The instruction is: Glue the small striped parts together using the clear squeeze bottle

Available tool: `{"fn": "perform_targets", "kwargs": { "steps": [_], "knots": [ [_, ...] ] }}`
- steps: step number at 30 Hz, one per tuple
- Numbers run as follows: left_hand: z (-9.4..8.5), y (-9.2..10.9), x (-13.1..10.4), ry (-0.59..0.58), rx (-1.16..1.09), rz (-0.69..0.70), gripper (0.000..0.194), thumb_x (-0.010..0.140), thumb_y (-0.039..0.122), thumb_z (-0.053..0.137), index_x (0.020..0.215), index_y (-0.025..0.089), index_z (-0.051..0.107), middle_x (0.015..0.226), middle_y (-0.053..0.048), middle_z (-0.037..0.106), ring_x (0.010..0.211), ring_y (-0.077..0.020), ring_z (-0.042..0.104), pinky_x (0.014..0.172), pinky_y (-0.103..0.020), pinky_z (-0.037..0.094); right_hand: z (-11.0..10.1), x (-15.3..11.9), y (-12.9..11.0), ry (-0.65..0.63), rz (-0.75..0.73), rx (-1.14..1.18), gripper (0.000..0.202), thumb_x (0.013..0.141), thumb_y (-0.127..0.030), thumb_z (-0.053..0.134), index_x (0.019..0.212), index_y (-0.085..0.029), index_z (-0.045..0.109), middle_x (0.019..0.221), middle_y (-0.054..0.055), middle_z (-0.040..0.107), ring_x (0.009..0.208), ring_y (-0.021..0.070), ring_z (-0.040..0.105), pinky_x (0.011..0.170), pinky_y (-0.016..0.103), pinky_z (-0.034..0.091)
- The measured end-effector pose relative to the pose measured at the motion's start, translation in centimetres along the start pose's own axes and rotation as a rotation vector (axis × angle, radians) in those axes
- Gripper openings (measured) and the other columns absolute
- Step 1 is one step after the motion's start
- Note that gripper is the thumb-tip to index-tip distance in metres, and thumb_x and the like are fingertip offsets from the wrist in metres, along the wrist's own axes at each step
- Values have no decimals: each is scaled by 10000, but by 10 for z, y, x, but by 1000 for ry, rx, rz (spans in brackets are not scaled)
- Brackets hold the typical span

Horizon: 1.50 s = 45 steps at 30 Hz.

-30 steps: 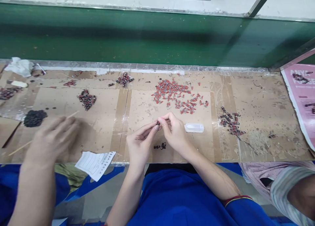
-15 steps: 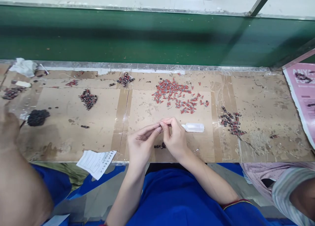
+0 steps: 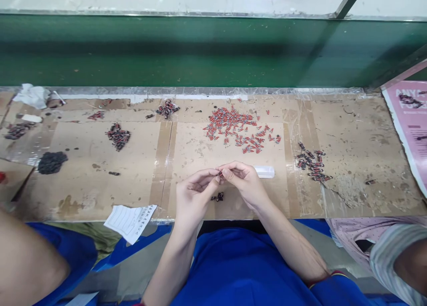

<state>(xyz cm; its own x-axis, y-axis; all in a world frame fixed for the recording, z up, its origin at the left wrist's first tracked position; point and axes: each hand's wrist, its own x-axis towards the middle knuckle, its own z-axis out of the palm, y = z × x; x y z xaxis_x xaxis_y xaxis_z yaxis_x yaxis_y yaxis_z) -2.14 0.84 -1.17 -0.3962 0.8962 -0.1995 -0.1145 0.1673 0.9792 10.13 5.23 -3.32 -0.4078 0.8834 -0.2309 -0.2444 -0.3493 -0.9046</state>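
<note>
My left hand (image 3: 195,195) and my right hand (image 3: 245,183) meet above the cardboard, fingertips pinched together around a small dark and red part (image 3: 220,174), mostly hidden by the fingers. Beyond them lies a loose pile of small red parts (image 3: 228,120). A translucent white bottle (image 3: 266,171) rests on its side behind my right hand, which covers its left end. Between my wrists sits a small cluster of dark parts (image 3: 218,197) on the cardboard.
Piles of dark-and-red pieces lie at the left (image 3: 118,137), back (image 3: 167,109) and right (image 3: 312,163). A black clump (image 3: 52,162) and a paper slip (image 3: 130,221) are left. Other people's arms show at the left (image 3: 30,257) and right (image 3: 410,266).
My right hand has turned slightly and covers more of the bottle. At the left, the other person's hand has left the view, baring a cardboard flap. The view has shifted slightly.
</note>
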Motion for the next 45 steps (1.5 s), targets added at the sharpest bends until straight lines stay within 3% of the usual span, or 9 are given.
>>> {"fn": "perform_targets", "kwargs": {
  "steps": [9, 13, 17, 19, 22, 25, 28, 35, 45],
  "knots": [
    [19, -6, -4, -241, 46, 36, 299, 759, 365, 721, 973, 181, 622, 847, -48, 744, 778, -164, 721, 763, -291, 589, -16, -32, -14, 242, -465, -716, 153, 936, -248, 527, 890, -218, 669, 898, 53, 715, 869, 174, 672, 795, 307, 543],
    [1, -7, 4, -286, 362, 184, 434, 801, 371, 678, 1185, 225, 539, 1169, -78, 681, 1050, -202, 666, 953, -388, 527, -61, -37, -22, 518, -530, -973, 172, 949, -277, 512, 930, -208, 668, 907, 72, 713, 869, 204, 659, 792, 352, 537],
    [-29, -11, 8, -324, 795, 277, 152, 855, 355, 610, 921, 222, 644, 986, -44, 709, 977, -232, 649, 901, -415, 518, -109, -41, -28, 872, -530, -1266, 206, 932, -315, 534, 979, -191, 691, 985, 131, 691, 992, 287, 587, 908, 497, 473],
    [-36, -16, 3, -373, 919, 277, 112, 851, 327, 623, 837, 220, 652, 894, -35, 710, 910, -238, 638, 833, -399, 523, -116, -42, -28, 853, -538, -1348, 261, 906, -353, 584, 1080, -183, 678, 1108, 163, 653, 1090, 320, 534, 949, 536, 441],
    [-34, -24, -9, -390, 1023, 299, 89, 831, 309, 666, 835, 220, 663, 886, -38, 708, 910, -248, 610, 805, -385, 513, -107, -40, -23, 494, -585, -1395, 369, 868, -416, 641, 1173, -208, 640, 1151, 146, 636, 1123, 321, 508, 967, 534, 443],
    [-26, -28, -17, -366, 1090, 325, 48, 839, 237, 652, 880, 220, 668, 920, -47, 702, 916, -252, 592, 810, -390, 498, -94, -34, -14, 176, -567, -1387, 336, 877, -424, 631, 1153, -233, 639, 1101, 116, 655, 1100, 309, 519, 959, 517, 461],
    [-20, -26, -18, -381, 1141, 293, 94, 836, 133, 608, 853, 214, 653, 895, -44, 700, 889, -247, 580, 803, -389, 488, -89, -28, -8, 135, -530, -1363, 282, 904, -425, 590, 1084, -217, 648, 1055, 121, 668, 1067, 309, 546, 935, 509, 477],
    [-6, -23, -3, -389, 863, 236, 126, 849, 133, 569, 841, 224, 657, 827, -17, 700, 839, -201, 619, 768, -336, 498, -81, -31, -13, 302, -358, -949, 379, 817, -535, 660, 1020, -215, 651, 941, 82, 719, 806, 235, 670, 704, 359, 547],
    [-15, -52, 17, -21, 745, 399, 88, 827, 293, 681, 804, 279, 764, 867, -36, 723, 1030, -259, 559, 984, -463, 437, -57, -21, -6, 586, -162, -82, 313, 561, -402, 819, 749, -191, 684, 677, 14, 687, 573, 150, 592, 515, 256, 447]
  ]
}}
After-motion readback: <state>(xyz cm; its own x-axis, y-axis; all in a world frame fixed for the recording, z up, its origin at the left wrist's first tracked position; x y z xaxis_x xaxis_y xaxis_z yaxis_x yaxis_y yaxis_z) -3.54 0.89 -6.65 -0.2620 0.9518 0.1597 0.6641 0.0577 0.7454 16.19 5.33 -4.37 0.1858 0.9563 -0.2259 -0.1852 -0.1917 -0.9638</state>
